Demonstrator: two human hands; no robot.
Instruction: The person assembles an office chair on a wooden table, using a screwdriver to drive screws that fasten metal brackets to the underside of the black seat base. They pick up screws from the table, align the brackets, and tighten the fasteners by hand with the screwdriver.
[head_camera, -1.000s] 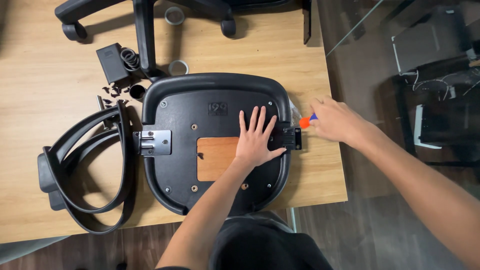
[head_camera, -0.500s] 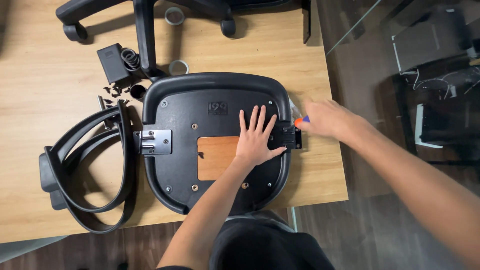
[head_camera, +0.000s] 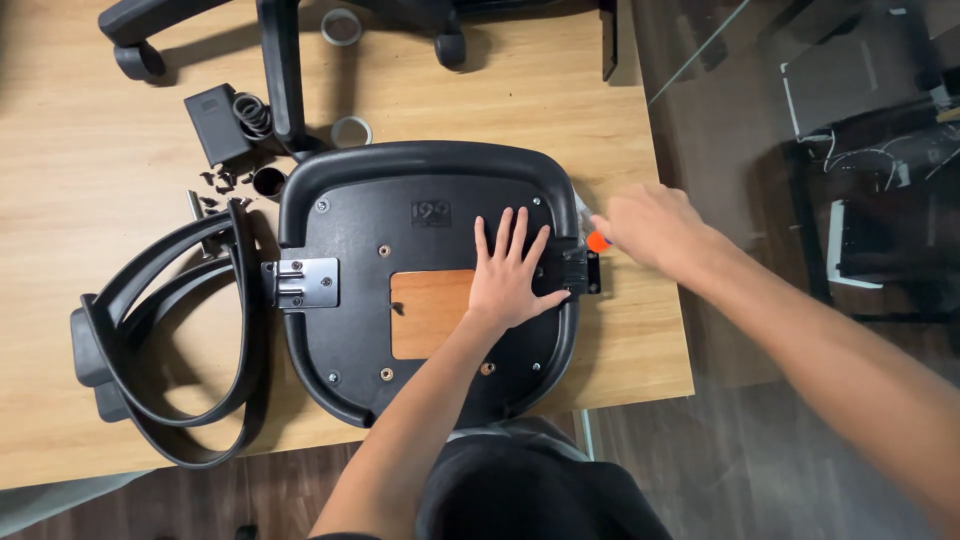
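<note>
Seat base (head_camera: 400, 240) under left hand (head_camera: 510, 275), screwdriver (head_camera: 597, 241) in right hand (head_camera: 645, 225)

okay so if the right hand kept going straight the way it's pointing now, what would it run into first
The right hand points leftward, holding an orange-handled tool. Straight on, it would likely meet the black bracket at the seat pan's right edge first, then the left hand lying flat on the pan. Height is hard to judge.

Seat (head_camera: 420, 200): your matt black plastic, faintly grained.
Panel (head_camera: 428, 312): smooth bare wood.
Bracket (head_camera: 303, 284): dull grey metal.
Bench (head_camera: 90, 150): pale wood grain, smooth.
Tool (head_camera: 597, 241): glossy orange plastic.
</note>
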